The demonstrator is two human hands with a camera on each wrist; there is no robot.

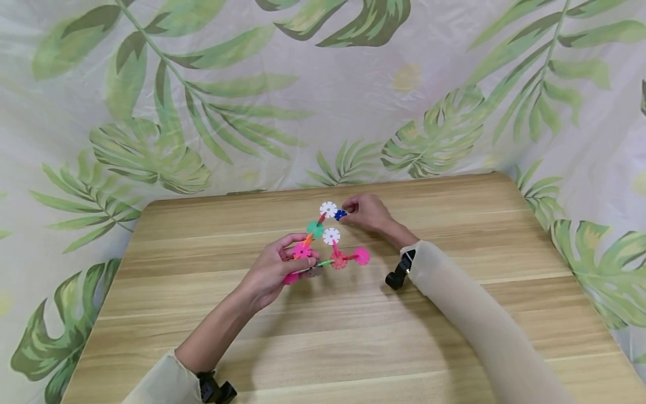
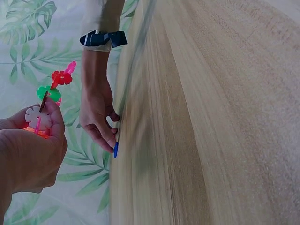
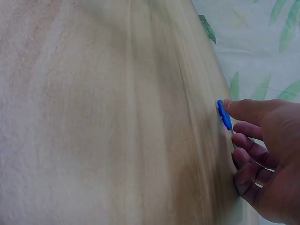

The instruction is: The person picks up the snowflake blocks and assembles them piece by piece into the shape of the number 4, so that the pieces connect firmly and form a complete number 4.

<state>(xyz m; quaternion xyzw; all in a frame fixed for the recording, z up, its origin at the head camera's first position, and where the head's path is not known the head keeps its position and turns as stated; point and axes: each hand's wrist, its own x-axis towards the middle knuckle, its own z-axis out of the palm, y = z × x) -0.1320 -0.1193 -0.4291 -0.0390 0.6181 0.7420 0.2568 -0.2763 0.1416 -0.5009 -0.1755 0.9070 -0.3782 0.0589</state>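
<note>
My left hand [image 1: 270, 269] grips a chain of joined plastic snowflake discs [image 1: 315, 229] above the table, in white, green, orange, pink, red and grey. One branch ends in a white disc [image 1: 328, 210]; another white disc [image 1: 331, 236] stands below it. Between thumb and fingertips, my right hand [image 1: 370, 213] pinches a blue snowflake disc [image 1: 340, 215], which appears edge-on in the right wrist view [image 3: 224, 115]. In the left wrist view the blue disc [image 2: 116, 149] is apart from the chain. Fingers of the left hand [image 2: 35, 152] hide part of the chain there.
A wood-grain table [image 1: 353, 336] lies under both hands. Behind it hangs a pale cloth [image 1: 353, 101] printed with green leaves, close to the table's far edge. Each wrist wears a dark strap with a small camera [image 1: 398, 275].
</note>
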